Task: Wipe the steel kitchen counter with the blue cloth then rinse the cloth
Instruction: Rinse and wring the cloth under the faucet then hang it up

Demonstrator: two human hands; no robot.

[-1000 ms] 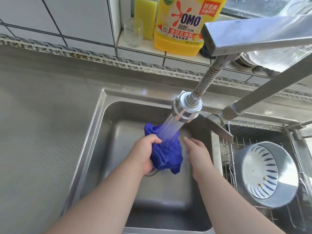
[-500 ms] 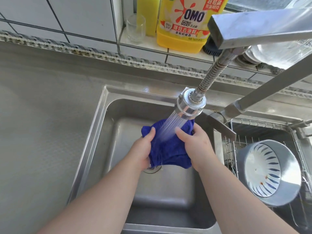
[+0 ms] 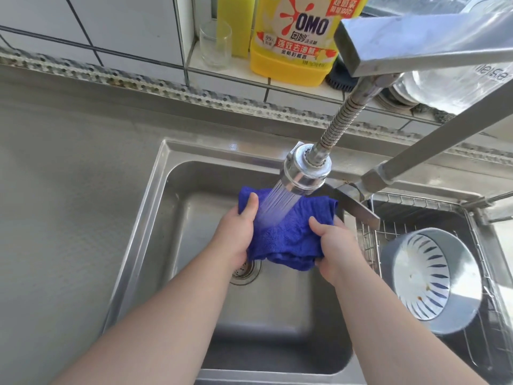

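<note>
A: Biggest first. Steel counter [image 3: 69, 218] fills the left of the frame, sink [image 3: 155, 218] centre. Why is the cloth over the basin?

B: Rinse step, I'd judge. Faucet head [image 3: 304, 173] sits upper centre, angled down-left, and its spray lands on the blue cloth [image 3: 288, 234], so the runoff falls into the sink and toward the drain [image 3: 245, 270] just below.

A: Hands?

B: Left hand [image 3: 236, 234] grips the cloth's left edge, thumb on top, fingers curled under. Right hand [image 3: 333, 245] grips the right edge the same way. Held between them, spread a bit, probably so water reaches more fabric.

A: Cloth relative to the hands?

B: Between both, touching both, bunched and hanging at the lower edge, clear of the sink floor as far as I can tell.

A: Rest?

B: Bowl [image 3: 427, 276] on its side in the wire rack [image 3: 369, 245] at right. Yellow detergent bottle [image 3: 294, 37] and a glass [image 3: 215, 43] on the ledge, top centre.
</note>
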